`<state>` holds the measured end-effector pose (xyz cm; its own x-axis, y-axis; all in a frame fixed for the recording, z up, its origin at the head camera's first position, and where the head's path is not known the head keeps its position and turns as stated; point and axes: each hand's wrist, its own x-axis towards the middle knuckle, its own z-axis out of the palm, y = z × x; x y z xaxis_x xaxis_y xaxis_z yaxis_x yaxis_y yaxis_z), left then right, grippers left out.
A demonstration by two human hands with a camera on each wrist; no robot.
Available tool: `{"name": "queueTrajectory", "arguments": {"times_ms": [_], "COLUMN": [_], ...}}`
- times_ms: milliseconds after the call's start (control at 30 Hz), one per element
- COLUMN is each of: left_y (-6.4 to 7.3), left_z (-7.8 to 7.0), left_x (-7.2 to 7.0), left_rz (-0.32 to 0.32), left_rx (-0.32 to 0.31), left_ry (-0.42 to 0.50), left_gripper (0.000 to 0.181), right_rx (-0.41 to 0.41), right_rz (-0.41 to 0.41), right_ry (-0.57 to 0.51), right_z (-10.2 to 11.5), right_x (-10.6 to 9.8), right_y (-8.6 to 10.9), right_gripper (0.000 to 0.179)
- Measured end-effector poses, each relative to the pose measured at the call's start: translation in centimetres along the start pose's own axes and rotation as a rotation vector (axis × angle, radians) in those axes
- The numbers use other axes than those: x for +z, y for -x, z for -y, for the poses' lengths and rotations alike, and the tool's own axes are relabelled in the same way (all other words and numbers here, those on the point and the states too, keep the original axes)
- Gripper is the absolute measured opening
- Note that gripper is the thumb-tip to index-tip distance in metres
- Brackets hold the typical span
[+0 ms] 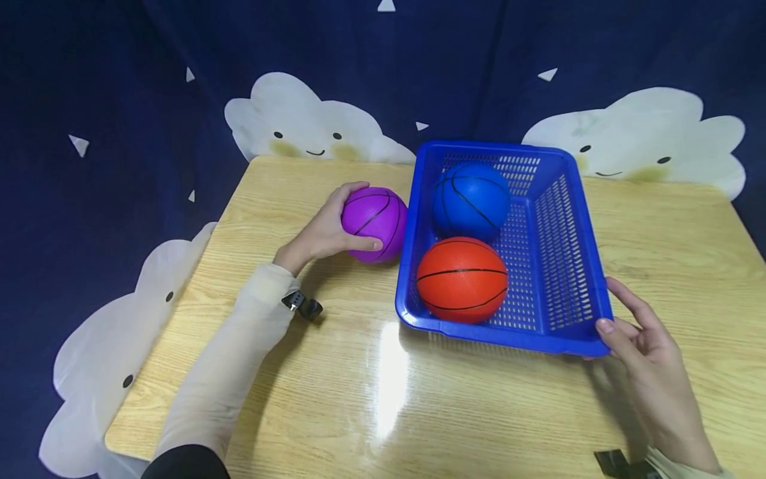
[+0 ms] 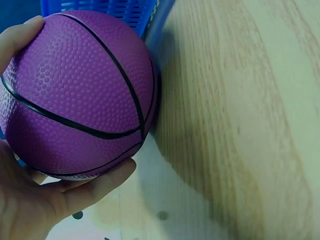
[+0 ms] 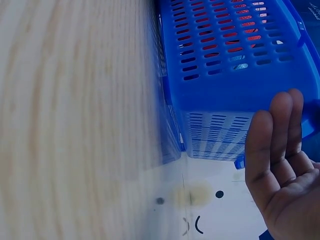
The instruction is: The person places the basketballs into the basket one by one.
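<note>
A small purple basketball is gripped in my left hand, thumb on the near side and fingers round the far side. It is right beside the left wall of a blue plastic basket; the left wrist view also shows the purple basketball close to the basket. Inside the basket, a blue basketball lies behind a red basketball, both along the left side. My right hand holds the basket's near right corner, thumb on the rim; in the right wrist view several fingers extend along its outside.
The basket stands on a light wooden table towards its back edge. Behind the table hangs a dark blue curtain with smiling white clouds. A small black device with a strap is at the left wrist.
</note>
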<state>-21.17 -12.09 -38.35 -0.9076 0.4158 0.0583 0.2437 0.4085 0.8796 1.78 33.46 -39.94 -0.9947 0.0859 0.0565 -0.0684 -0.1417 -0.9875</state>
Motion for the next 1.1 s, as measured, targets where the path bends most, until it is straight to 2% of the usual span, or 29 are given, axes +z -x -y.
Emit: {"name": "queueTrajectory", "arguments": {"times_ms": [200,467,700,1100], "left_y": [0.4,1.0,1.5,1.3], "left_z": [0.1,-0.2,0.1,-1.0], "left_x": [-0.4,-1.4,-2.0,-2.5], "left_rz": [-0.041,-0.095,-0.141,-0.184], "left_rx": [0.001,0.009,0.003,0.076], "left_ry": [-0.015,0.006,0.029,0.095], "left_gripper": [0.112,0.110,0.109,0.108], "right_rx": [0.011,-0.002,0.014,0.001], "right_rz": [-0.025,-0.014,-0.022,-0.011], "right_ry": [0.040,0.007,0.035,0.034], "right_z": [0.1,0.0,0.1,0.2], "right_x": [0.1,-0.1,0.1,0.2], "right_y": [0.0,0.1,0.1,0.0], "right_gripper": [0.059,0.058,0.059,0.059]}}
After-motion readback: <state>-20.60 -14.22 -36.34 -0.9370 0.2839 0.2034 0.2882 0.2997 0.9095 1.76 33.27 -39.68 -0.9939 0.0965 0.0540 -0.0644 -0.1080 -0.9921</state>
